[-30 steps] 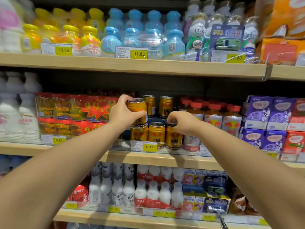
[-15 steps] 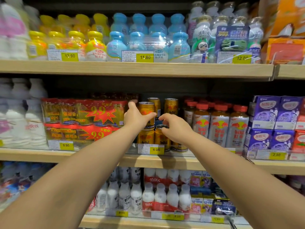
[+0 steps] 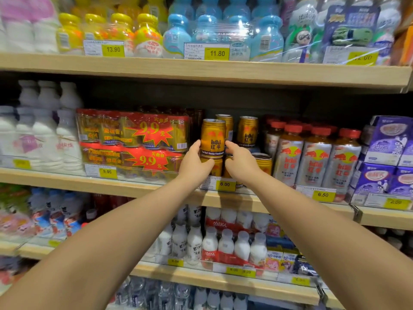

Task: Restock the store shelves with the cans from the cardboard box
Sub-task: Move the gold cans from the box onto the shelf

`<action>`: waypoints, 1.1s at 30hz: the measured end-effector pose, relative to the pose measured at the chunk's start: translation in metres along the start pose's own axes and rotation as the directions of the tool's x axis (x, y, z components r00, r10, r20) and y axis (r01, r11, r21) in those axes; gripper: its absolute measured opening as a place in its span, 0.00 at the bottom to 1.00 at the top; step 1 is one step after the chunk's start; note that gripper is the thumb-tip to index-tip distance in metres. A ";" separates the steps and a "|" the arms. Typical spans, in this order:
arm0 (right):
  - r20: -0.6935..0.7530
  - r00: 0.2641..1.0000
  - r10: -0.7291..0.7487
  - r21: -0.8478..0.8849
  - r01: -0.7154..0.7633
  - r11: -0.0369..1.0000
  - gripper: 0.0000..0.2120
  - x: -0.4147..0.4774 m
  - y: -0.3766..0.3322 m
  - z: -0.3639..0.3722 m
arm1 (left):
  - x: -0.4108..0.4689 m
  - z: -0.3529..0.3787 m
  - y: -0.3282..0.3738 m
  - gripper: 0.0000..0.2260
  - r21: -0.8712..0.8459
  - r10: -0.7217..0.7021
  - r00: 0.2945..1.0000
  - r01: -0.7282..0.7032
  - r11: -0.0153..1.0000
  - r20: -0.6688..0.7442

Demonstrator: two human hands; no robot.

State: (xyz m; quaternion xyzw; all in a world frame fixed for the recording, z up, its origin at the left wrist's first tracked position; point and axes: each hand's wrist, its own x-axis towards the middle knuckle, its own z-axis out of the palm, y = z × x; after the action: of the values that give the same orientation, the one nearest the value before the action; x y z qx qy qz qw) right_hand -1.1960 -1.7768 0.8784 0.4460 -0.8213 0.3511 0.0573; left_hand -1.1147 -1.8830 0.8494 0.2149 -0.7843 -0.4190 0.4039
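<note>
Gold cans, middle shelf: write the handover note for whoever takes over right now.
Left hand: grips the left side of the front top can.
Right hand: fingertips touch that can's right side; its grip is unclear.
Things: the top can stands upright on a lower can, above the 6.00 price tag. A second stacked can stands further back on the right. The cardboard box is out of view.
Done: a second layer is started.
Left: probably release this can, then fill the bare top of the right lower can.

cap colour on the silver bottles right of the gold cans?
The screw caps on the silver bottles are red; head view shows it.
</note>
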 end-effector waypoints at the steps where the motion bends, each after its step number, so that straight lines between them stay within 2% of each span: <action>1: -0.007 1.000 0.001 -0.014 -0.001 1.000 0.27 0.000 0.000 0.001 | -0.002 -0.001 0.001 0.31 0.012 0.004 1.000 -0.004 1.000 0.003; 3: -0.044 0.999 0.005 -0.029 -0.006 1.000 0.27 0.000 0.001 0.003 | -0.005 -0.002 0.002 0.30 0.052 0.017 1.000 -0.017 0.998 -0.008; 5: -0.150 0.989 0.004 -0.007 -0.006 1.000 0.25 -0.005 0.002 0.006 | -0.010 -0.005 0.002 0.29 0.092 0.003 0.996 0.004 0.996 -0.085; 8: -0.360 0.930 -0.074 0.045 0.097 0.994 0.15 -0.020 0.010 0.012 | -0.026 -0.010 -0.008 0.18 0.048 0.065 0.974 -0.056 0.997 -0.215; 10: -0.427 0.899 -0.101 0.098 0.157 0.983 0.07 -0.037 0.021 0.026 | -0.043 -0.009 -0.022 0.12 0.050 0.100 0.965 -0.091 0.995 -0.243; 11: -0.436 0.894 -0.102 0.124 0.172 0.977 0.07 -0.048 0.028 0.037 | -0.053 -0.007 -0.032 0.10 0.058 0.102 0.966 -0.091 0.994 -0.239; 14: -0.429 0.897 -0.109 0.135 0.183 0.974 0.08 -0.088 0.051 0.077 | -0.094 0.006 -0.068 0.10 0.078 0.138 0.978 -0.127 0.989 -0.159; 17: -0.396 0.909 -0.132 0.081 0.178 0.981 0.06 -0.132 0.073 0.122 | -0.140 0.025 -0.105 0.10 0.108 0.221 0.975 -0.223 0.969 0.028; 18: -0.369 0.921 -0.122 0.080 0.162 0.984 0.05 -0.148 0.080 0.137 | -0.154 0.031 -0.121 0.09 0.107 0.206 0.974 -0.216 0.971 0.096; 20: -0.303 0.952 -0.045 0.128 0.087 0.988 0.06 -0.181 0.096 0.167 | -0.184 0.043 -0.157 0.09 0.118 0.080 0.979 -0.103 0.988 0.187; 22: -0.234 0.967 0.096 0.179 -0.054 0.982 0.08 -0.220 0.119 0.199 | -0.216 0.051 -0.201 0.11 0.154 -0.088 0.963 0.049 0.987 0.254; 26: -0.028 0.927 0.373 0.178 -0.362 0.915 0.17 -0.315 0.176 0.264 | -0.295 0.064 -0.291 0.12 0.267 -0.311 0.837 0.206 0.941 0.451; 29: 0.128 0.825 0.551 0.117 -0.564 0.817 0.14 -0.381 0.213 0.302 | -0.351 0.076 -0.352 0.13 0.342 -0.407 0.722 0.246 0.907 0.559; 33: 0.142 0.669 0.730 0.068 -0.742 0.667 0.18 -0.447 0.264 0.356 | -0.419 0.103 -0.434 0.14 0.447 -0.569 0.582 0.356 0.821 0.581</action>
State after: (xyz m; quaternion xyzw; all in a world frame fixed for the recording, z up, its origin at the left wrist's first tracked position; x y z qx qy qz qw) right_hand -1.0563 -1.5972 0.2913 0.0965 -0.9104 0.3698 -0.1582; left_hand -0.9562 -1.7915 0.2660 0.2962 -0.8424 -0.4430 -0.0795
